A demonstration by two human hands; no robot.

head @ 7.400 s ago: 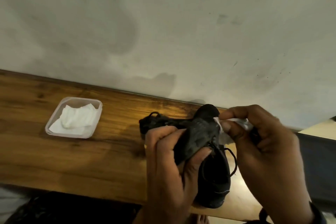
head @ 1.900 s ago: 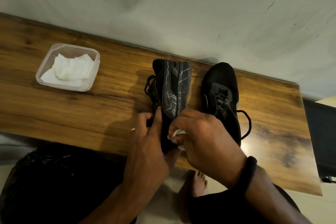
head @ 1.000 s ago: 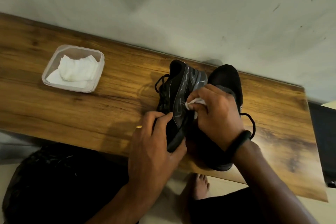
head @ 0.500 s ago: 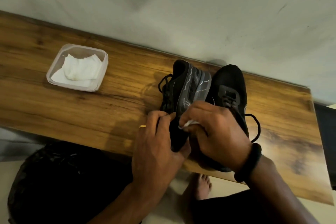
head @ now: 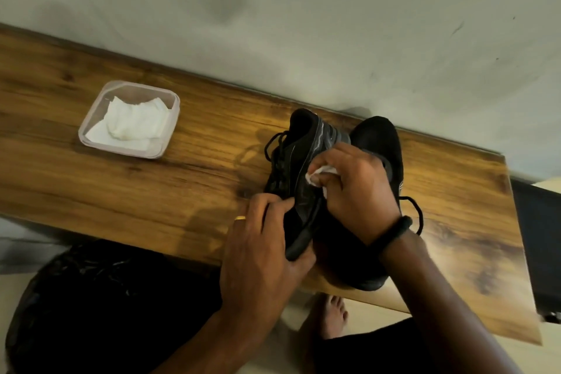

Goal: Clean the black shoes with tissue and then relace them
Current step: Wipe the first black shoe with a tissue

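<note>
Well left of the tipped shoe (head: 299, 158), a plastic tub (head: 127, 154) of spare tissues (head: 133, 124) sits on the surface (head: 182, 191). At the shoe's near end our left hand (head: 261, 249) grips the heel, fingers and thumb wrapped round it, keeping it on its side. Our right hand (head: 358, 185) pinches a wad of tissue (head: 318, 173) against the sole edge, partway toward the toe. Half a second ago that wad was down by the heel, close to the left hand, so the stroke has travelled up the shoe (a second ago it sat high too, so we read this as back-and-forth rubbing). Just right of the tipped shoe, the second shoe (head: 376, 136) stands upright, partly under the right wrist. We judge that cleaning is still under way and relacing has not yet begun.
</note>
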